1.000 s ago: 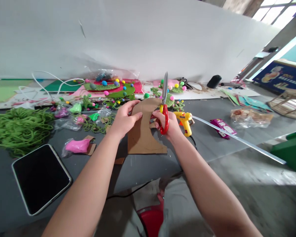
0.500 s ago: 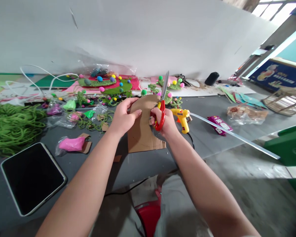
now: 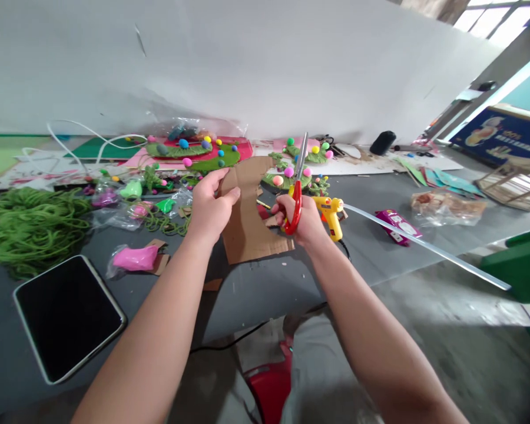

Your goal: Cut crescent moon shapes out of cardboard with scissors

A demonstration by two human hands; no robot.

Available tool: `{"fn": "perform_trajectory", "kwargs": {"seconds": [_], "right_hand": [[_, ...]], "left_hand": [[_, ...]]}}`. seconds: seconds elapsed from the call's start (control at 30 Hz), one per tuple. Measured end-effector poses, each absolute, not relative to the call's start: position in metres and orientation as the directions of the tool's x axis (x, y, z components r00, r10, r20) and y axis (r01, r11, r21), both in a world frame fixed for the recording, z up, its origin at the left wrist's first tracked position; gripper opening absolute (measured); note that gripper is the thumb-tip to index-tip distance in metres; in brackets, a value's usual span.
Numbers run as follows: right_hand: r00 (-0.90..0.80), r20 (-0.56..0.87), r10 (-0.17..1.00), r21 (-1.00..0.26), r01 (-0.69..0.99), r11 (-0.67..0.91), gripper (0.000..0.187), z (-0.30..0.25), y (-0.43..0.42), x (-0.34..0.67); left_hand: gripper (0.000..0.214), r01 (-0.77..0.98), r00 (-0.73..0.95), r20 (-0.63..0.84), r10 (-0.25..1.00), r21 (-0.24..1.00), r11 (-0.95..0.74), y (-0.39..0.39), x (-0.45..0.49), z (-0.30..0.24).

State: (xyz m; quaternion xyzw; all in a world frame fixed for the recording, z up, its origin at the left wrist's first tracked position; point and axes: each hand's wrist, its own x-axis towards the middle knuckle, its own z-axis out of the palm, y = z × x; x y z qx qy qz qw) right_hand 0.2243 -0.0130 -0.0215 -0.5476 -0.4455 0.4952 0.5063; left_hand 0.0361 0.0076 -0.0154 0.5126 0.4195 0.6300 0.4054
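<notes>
Hands apart: cardboard in the left, scissors in the right!

Head view, and straight to the middle of the counter [image 3: 256, 300]: here's the brown cardboard piece [image 3: 242, 227], tilted, right in front of the person, its right side scooped inward in a curve. The left hand [image 3: 212, 206] has it, pinched at the left edge, thumb lying over the top face, fingers wrapping behind!

Across to the right hand [image 3: 304, 219], and it's wrapped around the scissors [image 3: 298, 191], red handle showing at the fingers, the blades pointing up and away from the body. Clear daylight between those two hands, and the right one is just beside the curved edge. Is it touching the cardboard down there? Cannot tell from this angle.

Just right of that hand, a yellow glue gun [image 3: 331, 215], and from its rear a long translucent stick [image 3: 468, 268] runs out toward the green bin [image 3: 512, 265]. A purple packet [image 3: 393, 224] lies beneath that stick!

Over on the left, a big heap of green yarn [image 3: 30, 229], a tablet [image 3: 70, 318] with a dark screen near the front, and a pink bundle in clear plastic [image 3: 135, 258] between the tablet and the left hand. Beyond the hands, along the back, green leaf shapes [image 3: 181, 150] dotted with bright pom-poms [image 3: 184, 143], up near the white wall [image 3: 256, 70].
</notes>
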Motion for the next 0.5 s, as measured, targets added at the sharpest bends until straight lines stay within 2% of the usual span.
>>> {"fn": "perform_trajectory", "kwargs": {"seconds": [0.2, 0.27, 0.33, 0.4, 0.5], "right_hand": [[0.102, 0.000, 0.995, -0.975, 0.222, -0.023, 0.014, -0.025, -0.017, 0.252], [0.085, 0.097, 0.992, -0.918, 0.391, 0.056, 0.021, -0.022, -0.023, 0.259], [0.067, 0.185, 0.980, -0.836, 0.536, 0.121, 0.036, -0.018, -0.032, 0.264], [0.072, 0.236, 0.969, -0.776, 0.614, 0.144, 0.047, -0.015, -0.043, 0.266], [0.055, 0.317, 0.947, -0.683, 0.706, 0.187, 0.048, -0.016, -0.057, 0.269]], "left_hand": [[0.046, -0.231, -0.186, 0.243, 0.952, 0.931, -0.283, 0.011, 0.028, -0.012], [0.034, -0.298, -0.205, 0.214, 0.955, 0.916, -0.270, 0.012, 0.027, -0.012], [0.022, -0.348, -0.208, 0.183, 0.961, 0.904, -0.247, 0.013, 0.027, -0.012], [0.018, -0.375, -0.209, 0.160, 0.965, 0.898, -0.230, 0.013, 0.030, -0.012], [0.018, -0.439, -0.208, 0.095, 0.973, 0.880, -0.180, 0.012, 0.036, -0.010]]}}
